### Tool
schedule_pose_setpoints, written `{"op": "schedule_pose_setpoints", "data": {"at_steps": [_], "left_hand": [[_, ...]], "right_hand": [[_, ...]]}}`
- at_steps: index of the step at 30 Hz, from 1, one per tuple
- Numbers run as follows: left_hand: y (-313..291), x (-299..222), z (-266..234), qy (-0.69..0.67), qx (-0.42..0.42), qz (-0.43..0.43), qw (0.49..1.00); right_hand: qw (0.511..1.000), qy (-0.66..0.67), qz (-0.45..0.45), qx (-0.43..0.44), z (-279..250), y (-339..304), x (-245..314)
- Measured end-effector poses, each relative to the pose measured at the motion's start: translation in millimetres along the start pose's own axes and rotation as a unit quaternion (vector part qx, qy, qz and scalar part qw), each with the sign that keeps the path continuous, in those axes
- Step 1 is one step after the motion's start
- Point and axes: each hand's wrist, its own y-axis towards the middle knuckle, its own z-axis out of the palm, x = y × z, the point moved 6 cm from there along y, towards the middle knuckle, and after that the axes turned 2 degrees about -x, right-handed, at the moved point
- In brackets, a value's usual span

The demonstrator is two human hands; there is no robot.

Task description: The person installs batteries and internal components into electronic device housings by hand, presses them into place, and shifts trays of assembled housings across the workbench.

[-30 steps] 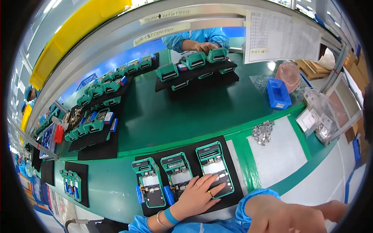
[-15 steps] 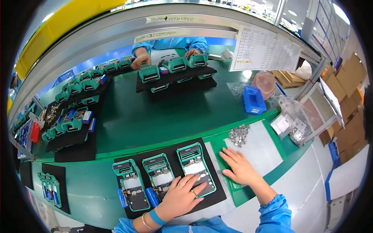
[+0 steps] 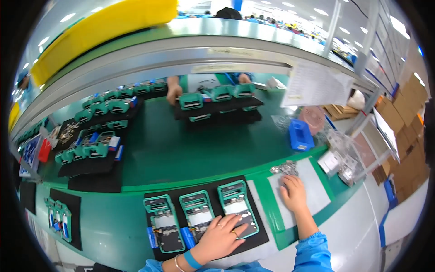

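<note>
Three green-framed device housings with exposed circuit boards lie in a row on a black foam mat (image 3: pixel 260 239): the left housing (image 3: pixel 171 235), the middle housing (image 3: pixel 195 204) and the right housing (image 3: pixel 235 199). My left hand (image 3: pixel 223 238) rests palm down, fingers spread, over the lower part of the right housing and beside the middle one. Blue cylindrical cells (image 3: pixel 188 237) sit at the left sides of the left and middle housings. My right hand (image 3: pixel 295 194) reaches over a white sheet (image 3: pixel 312 190), fingers stretched out. Its fingertips are at the near edge of a pile of small metal parts (image 3: pixel 286 168).
A metal shelf frame (image 3: pixel 181 59) crosses above the bench. Behind it, a co-worker's hands (image 3: pixel 174 90) are beside a black board of housings (image 3: pixel 217 110). More housings (image 3: pixel 97 144) stand at left. A blue bin (image 3: pixel 301 135) and plastic bags (image 3: pixel 337 154) lie at right.
My right hand has moved forward from the white sheet's left edge to the metal parts. My left hand stays on the right housing. The view has tilted up.
</note>
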Motion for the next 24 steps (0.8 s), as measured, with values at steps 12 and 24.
{"op": "schedule_pose_setpoints", "data": {"at_steps": [12,24], "left_hand": [[-8.3,6.1,4.9,-0.026,0.007,-0.006,1.0],[-8.4,4.8,4.3,-0.022,0.009,-0.004,1.0]], "right_hand": [[0.987,0.054,0.098,-0.119,-4.5,-6.4,-24.6],[0.975,0.106,0.133,-0.143,-6.9,-9.7,-31.7]]}}
